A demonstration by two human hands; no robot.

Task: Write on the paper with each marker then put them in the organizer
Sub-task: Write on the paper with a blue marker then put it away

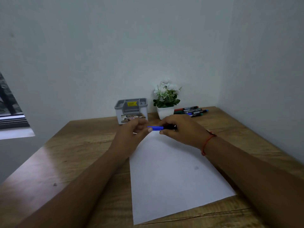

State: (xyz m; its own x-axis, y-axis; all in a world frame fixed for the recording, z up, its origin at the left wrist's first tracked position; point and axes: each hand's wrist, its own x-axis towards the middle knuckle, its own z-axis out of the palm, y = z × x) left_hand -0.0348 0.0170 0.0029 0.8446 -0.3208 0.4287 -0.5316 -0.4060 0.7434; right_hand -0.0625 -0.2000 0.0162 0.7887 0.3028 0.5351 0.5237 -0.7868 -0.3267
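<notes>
Above the far end of a blank white paper point(172, 175), both hands hold one marker with a blue cap point(155, 128) level. My right hand point(181, 130) grips its black barrel. My left hand point(133, 130) pinches the tip of the blue cap. A grey and white organizer point(131, 111) stands at the back of the desk, its compartments showing no markers. Several more markers point(190, 111) lie in a bunch at the back right.
A small white pot of white flowers point(167, 99) stands between the organizer and the loose markers. The wooden desk point(82, 162) sits in a corner, with walls behind and to the right. A window is at the far left.
</notes>
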